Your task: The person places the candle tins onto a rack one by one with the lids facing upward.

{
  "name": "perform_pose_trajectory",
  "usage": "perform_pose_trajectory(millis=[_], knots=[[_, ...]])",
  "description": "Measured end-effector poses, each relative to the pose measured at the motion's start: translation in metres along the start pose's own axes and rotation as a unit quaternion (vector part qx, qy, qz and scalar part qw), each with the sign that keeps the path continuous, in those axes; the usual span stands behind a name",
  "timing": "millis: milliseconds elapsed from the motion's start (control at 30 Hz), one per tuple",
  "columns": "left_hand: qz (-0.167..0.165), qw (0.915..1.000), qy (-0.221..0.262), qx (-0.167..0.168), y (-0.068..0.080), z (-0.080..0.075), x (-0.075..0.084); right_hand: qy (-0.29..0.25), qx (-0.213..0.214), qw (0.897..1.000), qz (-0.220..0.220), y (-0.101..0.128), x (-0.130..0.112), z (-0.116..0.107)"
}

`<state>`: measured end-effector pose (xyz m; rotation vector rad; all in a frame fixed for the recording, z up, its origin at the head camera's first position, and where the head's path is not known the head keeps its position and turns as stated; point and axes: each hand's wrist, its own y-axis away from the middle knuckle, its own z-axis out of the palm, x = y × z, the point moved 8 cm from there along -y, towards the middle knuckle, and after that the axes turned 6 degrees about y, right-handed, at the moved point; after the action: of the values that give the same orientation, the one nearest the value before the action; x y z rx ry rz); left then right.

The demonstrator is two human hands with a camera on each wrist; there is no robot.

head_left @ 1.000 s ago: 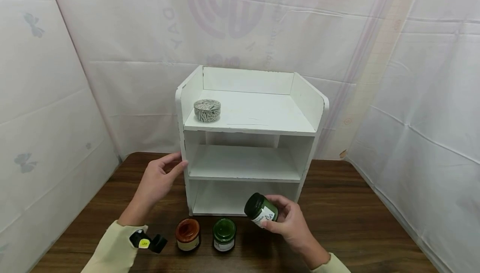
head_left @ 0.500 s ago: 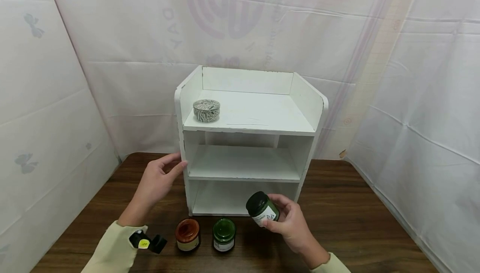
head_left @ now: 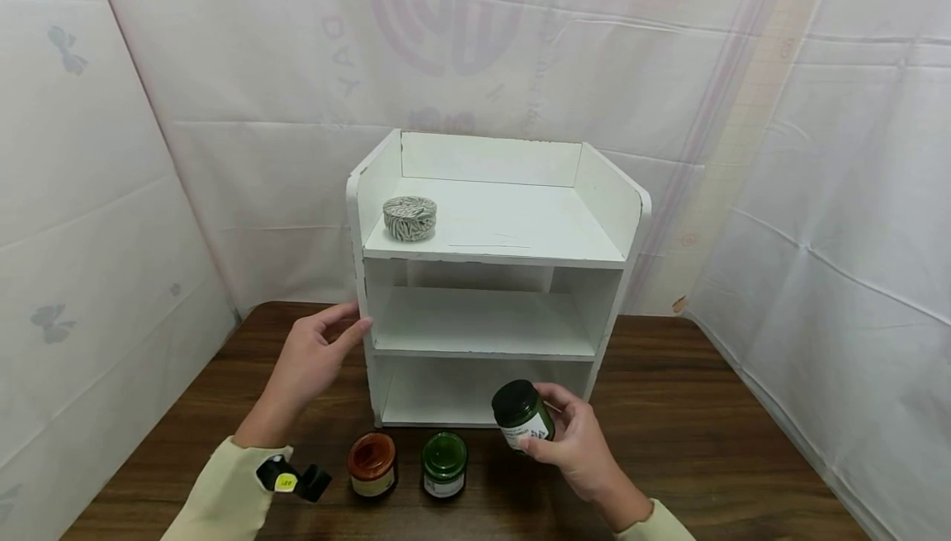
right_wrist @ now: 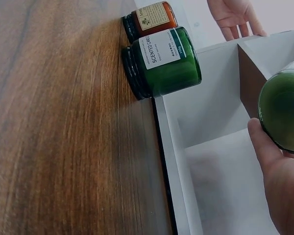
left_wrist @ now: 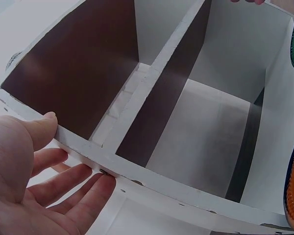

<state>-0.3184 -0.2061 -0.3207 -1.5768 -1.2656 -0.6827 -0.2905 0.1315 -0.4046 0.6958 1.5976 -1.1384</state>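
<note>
My right hand holds a green glass scented candle jar in front of the lowest shelf. Its black lid points up, tilted leftward, and its white label faces me; the right wrist view shows its green base. My left hand grips the left side edge of a white shelf unit, thumb on the front edge and fingers against the outer face. Between my hands, an amber candle jar and another green candle jar stand upside down on the table, black lids underneath.
A round grey-and-white patterned tin sits at the left of the unit's top shelf. The dark wooden table extends on both sides. White sheeting hangs behind and at the sides.
The green candle jar in my right hand has turned a little more upright and shifted slightly right, its label turning with it. My left hand stays on the shelf unit.
</note>
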Motion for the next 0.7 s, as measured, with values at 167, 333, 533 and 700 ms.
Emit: perform_pose_trajectory(millis=[167, 333, 533, 700], knots=[[0.001, 1.0000, 0.002, 0.000, 0.000, 0.000, 0.000, 0.022, -0.004, 1.000, -0.007, 0.000, -0.002, 0.001], [0.003, 1.0000, -0.001, 0.000, -0.001, 0.000, 0.000, 0.074, 0.004, 0.997, -0.029, 0.000, -0.007, -0.001], [0.001, 0.9999, -0.011, 0.005, -0.001, 0.000, 0.000, 0.087, 0.003, 0.995, -0.046, -0.001, -0.010, -0.001], [0.002, 0.9999, -0.010, 0.007, -0.001, -0.001, -0.001, 0.078, 0.002, 0.996, -0.053, -0.001, -0.011, -0.001]])
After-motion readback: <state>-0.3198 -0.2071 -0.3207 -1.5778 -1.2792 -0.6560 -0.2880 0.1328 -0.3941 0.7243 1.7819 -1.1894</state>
